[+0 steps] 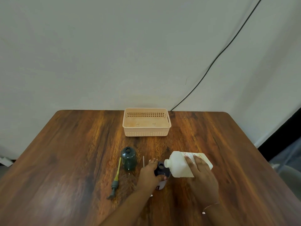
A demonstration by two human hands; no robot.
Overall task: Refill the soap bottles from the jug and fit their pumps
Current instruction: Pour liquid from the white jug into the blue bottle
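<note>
My right hand (201, 172) grips a white jug (180, 164), tilted so that its open neck points left, just beside the mouth of a dark soap bottle (161, 168). My left hand (149, 174) holds that bottle upright on the table. A second bottle, dark green (128, 159), stands open to the left, with no pump in it. A grey pump with a yellowish tube (116, 178) lies flat on the table left of the green bottle. A thin pale tube (143, 161) shows behind my left hand; what it joins to is hidden.
A peach plastic basket (146, 132) stands at the back of the wooden table (73, 160), against the wall. A black cable (211, 66) runs down the wall at the right. The table's right edge borders a dark gap.
</note>
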